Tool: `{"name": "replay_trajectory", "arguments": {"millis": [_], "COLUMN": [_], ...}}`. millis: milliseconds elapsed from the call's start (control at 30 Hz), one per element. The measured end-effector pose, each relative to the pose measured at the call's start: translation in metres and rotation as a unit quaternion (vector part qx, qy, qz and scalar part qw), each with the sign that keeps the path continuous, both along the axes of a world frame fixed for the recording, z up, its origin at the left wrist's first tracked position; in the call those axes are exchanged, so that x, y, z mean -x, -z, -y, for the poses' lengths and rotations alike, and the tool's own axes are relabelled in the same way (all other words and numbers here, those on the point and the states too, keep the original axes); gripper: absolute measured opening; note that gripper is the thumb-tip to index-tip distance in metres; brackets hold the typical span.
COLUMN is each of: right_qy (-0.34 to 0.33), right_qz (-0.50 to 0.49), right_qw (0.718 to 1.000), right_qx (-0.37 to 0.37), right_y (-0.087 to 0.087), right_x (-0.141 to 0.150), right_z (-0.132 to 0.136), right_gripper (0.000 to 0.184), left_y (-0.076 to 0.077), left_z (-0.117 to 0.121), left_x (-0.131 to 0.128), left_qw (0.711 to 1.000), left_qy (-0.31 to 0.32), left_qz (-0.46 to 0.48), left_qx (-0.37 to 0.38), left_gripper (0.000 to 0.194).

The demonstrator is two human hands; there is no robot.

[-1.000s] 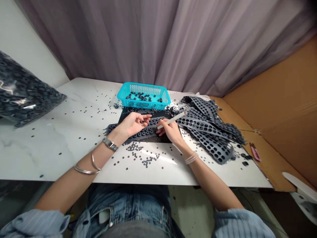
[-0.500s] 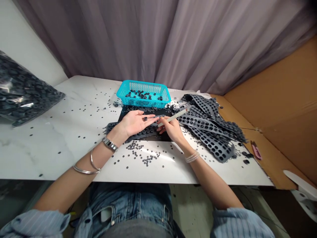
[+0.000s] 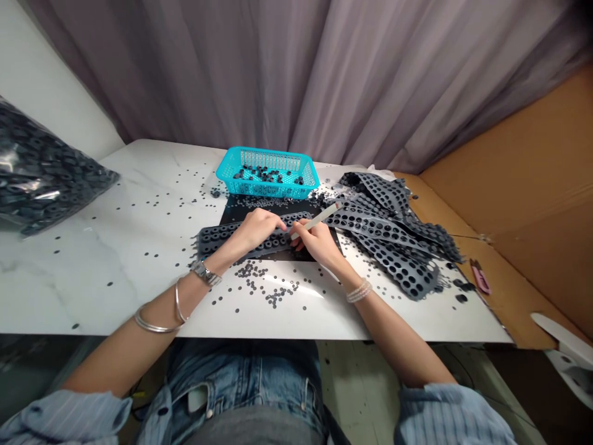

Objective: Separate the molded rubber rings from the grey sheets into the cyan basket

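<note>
A dark grey rubber strip [image 3: 217,238] studded with ring-shaped pieces lies on a black mat [image 3: 236,210] near the table's middle. My left hand [image 3: 257,225] rests palm down on the strip, its fingers curled and pressing it flat. My right hand [image 3: 315,241] is closed round a white stick-like tool [image 3: 317,219], whose lower tip meets the strip right beside my left fingertips. Small black rings and punched dots [image 3: 266,296] lie scattered in front of the mat.
A turquoise basket [image 3: 269,185] holding several black rings stands behind the mat. A heap of punched-out grey strips [image 3: 393,247] lies to the right. A clear bag of dark parts [image 3: 41,179] sits far left. Cardboard [image 3: 519,185] and a pink cutter [image 3: 479,276] are at right.
My left hand was palm up with black rings on it; now it has turned over and lies on the strip. The right hand with the tool has shifted slightly left.
</note>
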State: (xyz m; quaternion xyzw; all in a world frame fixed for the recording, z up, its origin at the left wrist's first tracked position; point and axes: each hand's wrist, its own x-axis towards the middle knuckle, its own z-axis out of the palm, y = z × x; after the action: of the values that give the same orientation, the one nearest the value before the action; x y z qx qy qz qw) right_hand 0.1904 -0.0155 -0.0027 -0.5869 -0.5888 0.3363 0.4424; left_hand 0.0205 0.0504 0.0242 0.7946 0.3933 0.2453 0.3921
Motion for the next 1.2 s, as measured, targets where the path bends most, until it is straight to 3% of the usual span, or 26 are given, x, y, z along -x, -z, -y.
{"name": "replay_trajectory", "arguments": {"millis": [233,567,700,967,1200], "right_qy": [-0.011,-0.018,-0.024,-0.030,-0.013], "right_qz": [0.073,0.168,0.191,0.193,0.093], "right_qw": [0.997,0.984,0.979,0.978,0.995], "right_qx": [-0.029,-0.061,-0.068,-0.068,-0.033], "right_y": [0.000,-0.007,-0.008,-0.007,-0.003], "right_x": [0.000,0.008,0.009,0.008,0.001], "right_z": [0.000,0.003,0.003,0.001,-0.001], "right_gripper": [0.033,0.028,0.027,0.028,0.029], "left_y": [0.010,0.018,0.017,0.000,0.007], "left_z": [0.012,0.011,0.011,0.005,0.007], "left_x": [-0.001,-0.007,-0.008,0.002,0.001], "left_qw": [0.989,0.983,0.984,0.985,0.978], "left_qy": [0.062,0.048,0.042,0.039,0.068], "left_qz": [-0.066,-0.090,-0.104,-0.121,-0.141], "left_qx": [-0.115,-0.152,-0.140,-0.114,-0.141], "left_gripper": [0.020,0.007,0.015,0.011,0.015]}}
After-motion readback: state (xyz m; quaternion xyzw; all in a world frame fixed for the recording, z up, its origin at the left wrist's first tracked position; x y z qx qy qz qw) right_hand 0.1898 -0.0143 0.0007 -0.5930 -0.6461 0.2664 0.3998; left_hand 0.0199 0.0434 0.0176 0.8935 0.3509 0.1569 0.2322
